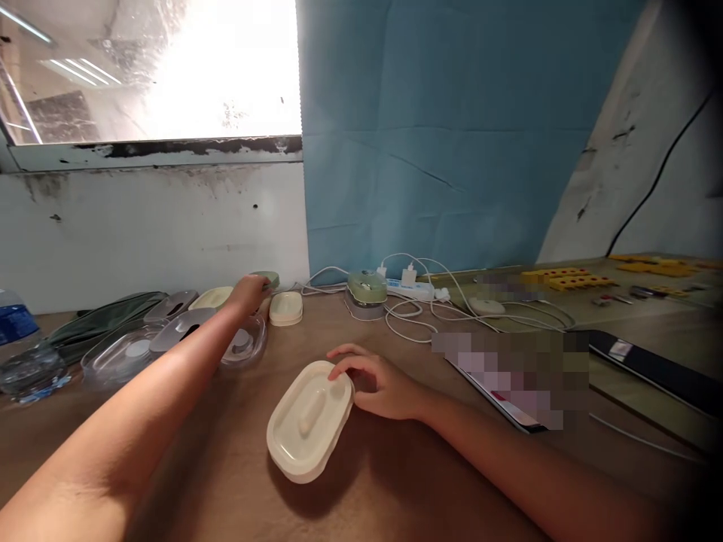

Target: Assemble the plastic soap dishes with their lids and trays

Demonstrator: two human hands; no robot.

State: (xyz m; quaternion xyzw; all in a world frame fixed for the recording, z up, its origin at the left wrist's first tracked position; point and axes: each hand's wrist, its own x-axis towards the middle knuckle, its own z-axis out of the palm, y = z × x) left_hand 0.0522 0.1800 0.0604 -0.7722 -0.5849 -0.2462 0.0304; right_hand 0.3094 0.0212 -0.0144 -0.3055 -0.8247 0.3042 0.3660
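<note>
Near the front middle, my right hand [387, 385] pinches the far right rim of a cream oval tray-like piece [294, 429] with a raised bar along its middle. The piece is tilted, with a shadow on the table under it. My left hand [246, 295] reaches to the back by the wall, its fingers closed on a small pale green piece [271, 279]. My hand hides most of that piece, so its full shape does not show. Just right of my left hand stands a small cream container [286, 309].
Clear plastic shells [116, 357] and grey lids [181, 330] lie along the left, by a water bottle [28, 354] and a dark green bag [107, 320]. At the back are a green-topped box [367, 290], a power strip [412, 289] and white cables. A phone-like slab [502, 395] lies right.
</note>
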